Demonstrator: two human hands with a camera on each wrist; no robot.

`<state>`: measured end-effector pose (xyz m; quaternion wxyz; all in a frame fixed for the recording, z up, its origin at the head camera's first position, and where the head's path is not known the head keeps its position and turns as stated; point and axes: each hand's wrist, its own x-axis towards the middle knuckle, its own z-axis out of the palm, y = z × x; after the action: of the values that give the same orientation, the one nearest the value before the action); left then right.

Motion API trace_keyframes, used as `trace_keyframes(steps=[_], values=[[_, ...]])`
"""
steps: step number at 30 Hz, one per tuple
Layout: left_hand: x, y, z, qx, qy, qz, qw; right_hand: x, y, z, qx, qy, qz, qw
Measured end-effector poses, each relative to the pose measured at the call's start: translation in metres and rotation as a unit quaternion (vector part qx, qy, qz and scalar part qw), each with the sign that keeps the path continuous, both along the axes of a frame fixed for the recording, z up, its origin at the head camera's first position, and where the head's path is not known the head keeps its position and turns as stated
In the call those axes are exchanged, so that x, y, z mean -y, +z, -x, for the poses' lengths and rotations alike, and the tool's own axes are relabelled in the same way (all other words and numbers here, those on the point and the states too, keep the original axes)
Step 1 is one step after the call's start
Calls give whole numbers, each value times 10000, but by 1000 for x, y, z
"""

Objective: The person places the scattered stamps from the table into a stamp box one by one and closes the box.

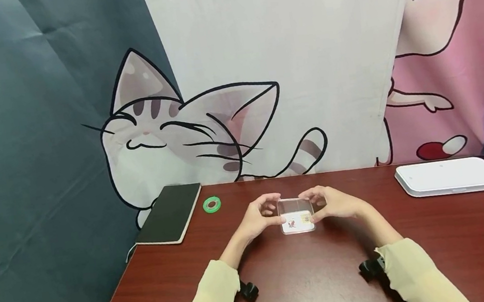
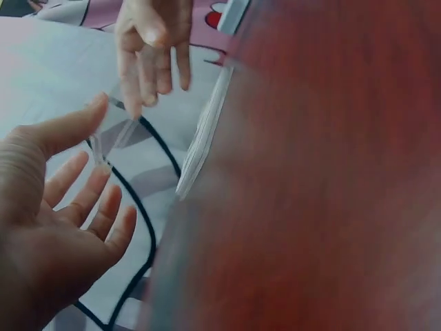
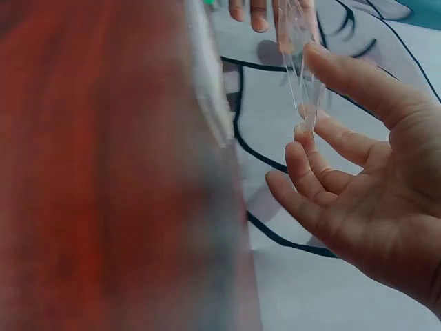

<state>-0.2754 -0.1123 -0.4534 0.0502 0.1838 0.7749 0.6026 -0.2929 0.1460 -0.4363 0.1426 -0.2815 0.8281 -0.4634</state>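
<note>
A clear, thin-walled plastic piece (image 1: 295, 205) is held up between both hands. My left hand (image 1: 255, 217) pinches its left edge between thumb and fingertips, with the other fingers spread. On the opposite edge, the thumb and fingertips of my right hand (image 1: 336, 204) pinch it too. The right wrist view shows the clear piece (image 3: 301, 83) edge-on, its transparent walls forming a narrow wedge. Below it, a flat white stack (image 2: 207, 134) lies on the table. In the head view, small red and yellow prints mark the white top (image 1: 298, 220), overlapped by the clear piece.
The brown wooden table (image 1: 302, 274) backs onto a cartoon-printed curtain (image 1: 295, 64). A black notebook (image 1: 170, 215) lies at the left edge, with a green tape roll (image 1: 212, 204) beside it. At the back right is a white flat box (image 1: 451, 175).
</note>
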Motion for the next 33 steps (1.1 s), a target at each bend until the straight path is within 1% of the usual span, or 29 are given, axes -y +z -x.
trace_keyframes(steps=[2, 5, 6, 8, 11, 15, 18, 22, 23, 25, 26, 29, 32, 33], values=[[-1, 1, -7, 66, -5, -61, 10000, 0, -4, -3, -38, 62, -12, 10000], [-1, 2, -17, 217, 77, -237, 9995, 2, -9, -4, -93, 85, -27, 9999], [-2, 2, -20, 215, 106, -268, 9994, 2, -11, -4, -124, 93, -45, 9999], [-3, -2, -23, 95, 126, -242, 9996, 2, -14, -5, -187, 30, -118, 9998], [-5, -16, -19, -202, 123, -50, 9997, 1, -18, -6, -222, -108, -237, 9994], [-4, -34, -10, -548, 155, 170, 9982, 1, -22, -6, -253, -220, -281, 9990], [0, -38, -7, -826, 187, 238, 9961, 5, -25, -6, -279, -198, -241, 9991], [4, -39, -5, -1210, 71, 272, 9923, 7, -28, -5, -247, -220, -184, 9993], [4, -40, -5, -1227, 61, 290, 9920, 7, -29, -5, -252, -217, -174, 9993], [3, -40, -4, -1145, 96, 360, 9927, 7, -29, -5, -266, -200, -166, 9993], [1, -35, -7, -1055, 128, 405, 9935, 6, -29, -5, -272, -192, -177, 9993], [-1, -34, -7, -738, 231, 526, 9956, 5, -29, -4, -302, -171, -223, 9992], [-1, -33, -7, -685, 214, 640, 9954, 5, -30, -4, -268, -182, -274, 9991], [0, -37, -4, -722, 193, 674, 9949, 6, -30, -3, -267, -179, -286, 9991]])
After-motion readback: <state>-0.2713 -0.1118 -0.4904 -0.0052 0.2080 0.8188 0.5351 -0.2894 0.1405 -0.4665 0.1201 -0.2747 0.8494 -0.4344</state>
